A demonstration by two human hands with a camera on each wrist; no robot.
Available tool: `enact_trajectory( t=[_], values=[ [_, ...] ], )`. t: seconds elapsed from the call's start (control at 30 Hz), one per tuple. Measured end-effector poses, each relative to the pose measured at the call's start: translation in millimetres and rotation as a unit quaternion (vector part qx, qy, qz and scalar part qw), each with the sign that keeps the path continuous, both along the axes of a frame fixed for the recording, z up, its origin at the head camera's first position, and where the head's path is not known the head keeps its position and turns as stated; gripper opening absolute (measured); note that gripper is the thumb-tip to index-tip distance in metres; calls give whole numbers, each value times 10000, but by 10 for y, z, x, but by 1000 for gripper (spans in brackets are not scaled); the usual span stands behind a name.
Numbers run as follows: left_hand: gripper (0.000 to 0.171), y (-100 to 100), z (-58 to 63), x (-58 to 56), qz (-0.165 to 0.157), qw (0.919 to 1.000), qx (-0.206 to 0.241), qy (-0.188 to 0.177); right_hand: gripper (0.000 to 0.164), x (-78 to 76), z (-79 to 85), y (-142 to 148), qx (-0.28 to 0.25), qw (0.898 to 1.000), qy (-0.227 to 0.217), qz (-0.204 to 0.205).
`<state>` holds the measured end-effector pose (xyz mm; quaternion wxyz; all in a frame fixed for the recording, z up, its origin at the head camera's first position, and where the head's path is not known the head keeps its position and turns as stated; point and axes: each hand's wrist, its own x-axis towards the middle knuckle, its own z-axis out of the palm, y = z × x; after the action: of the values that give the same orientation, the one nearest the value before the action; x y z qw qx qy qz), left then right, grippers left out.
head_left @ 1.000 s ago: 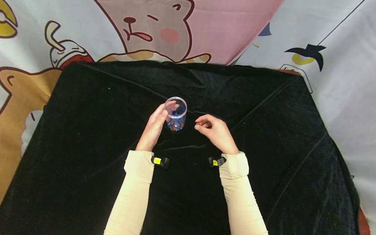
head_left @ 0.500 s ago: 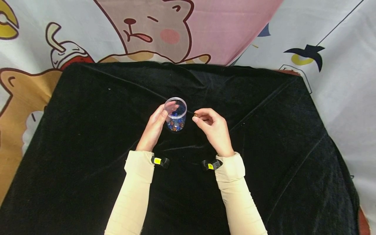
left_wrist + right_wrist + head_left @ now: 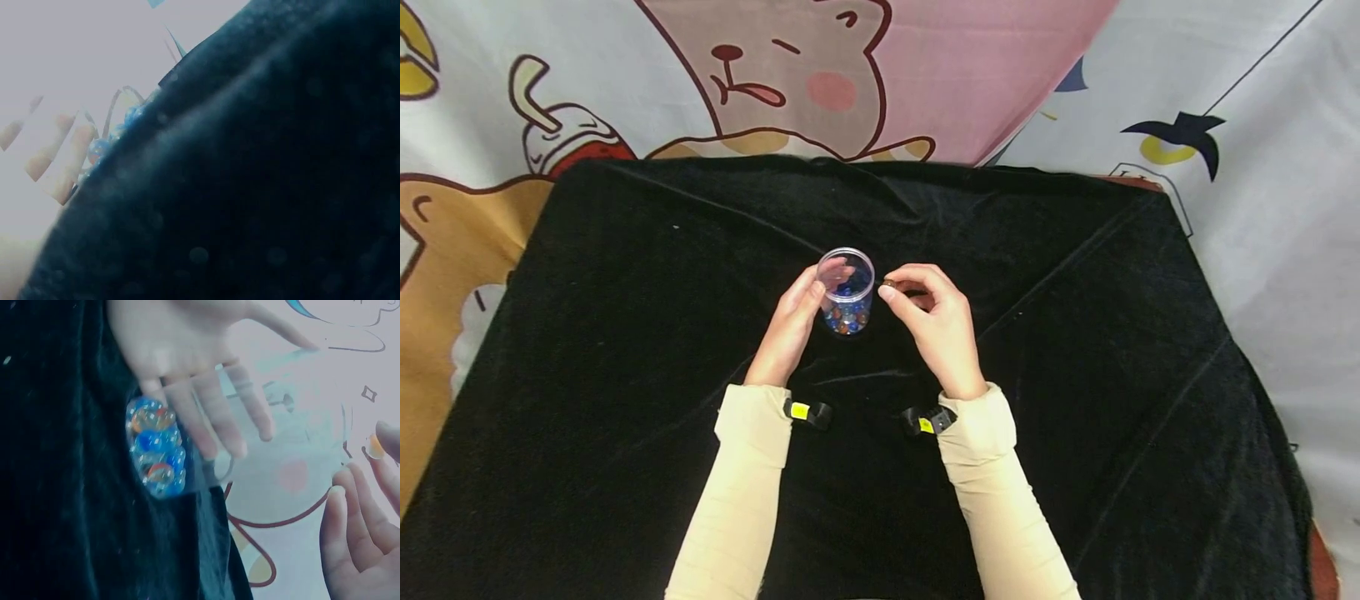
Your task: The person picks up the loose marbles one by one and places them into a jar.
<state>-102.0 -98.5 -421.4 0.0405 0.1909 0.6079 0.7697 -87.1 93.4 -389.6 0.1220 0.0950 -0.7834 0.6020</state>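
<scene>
My left hand (image 3: 790,325) holds a clear plastic jar (image 3: 846,293) upright on the black cloth, fingers behind its wall and thumb at the front. Inside, blue and orange-red glass marbles (image 3: 156,447) fill only the bottom part. To the right of the jar's rim, my right hand (image 3: 938,321) pinches one amber-orange marble (image 3: 375,447) between thumb and fingertips. It is apart from the rim. In the left wrist view, the left hand's fingers (image 3: 72,150) are washed out by glare, with a few blue marbles (image 3: 99,150) just visible beside them.
Black velvet cloth (image 3: 647,275) with creases covers the table. Behind it hangs a printed cartoon curtain (image 3: 985,75). Each wrist wears a black strap camera, one on the left (image 3: 808,412) and one on the right (image 3: 928,421).
My right hand has moved up and left with the marble, closer to the jar's rim. The left hand and jar have stayed put.
</scene>
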Motion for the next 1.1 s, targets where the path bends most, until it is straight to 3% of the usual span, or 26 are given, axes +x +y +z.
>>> enact_trajectory(
  t=[0.27,0.63,1.1],
  values=[
    [37,11,16,19,29,9999,-69,-119,19,115,409,-198,-200,9996,27,208],
    [37,28,6,23,33,9999,-74,-118,20,76,356,-307,-448,9977,-116,489],
    [38,7,11,39,46,9999,74,-119,22,64,363,-290,-267,9963,-313,749]
  ],
)
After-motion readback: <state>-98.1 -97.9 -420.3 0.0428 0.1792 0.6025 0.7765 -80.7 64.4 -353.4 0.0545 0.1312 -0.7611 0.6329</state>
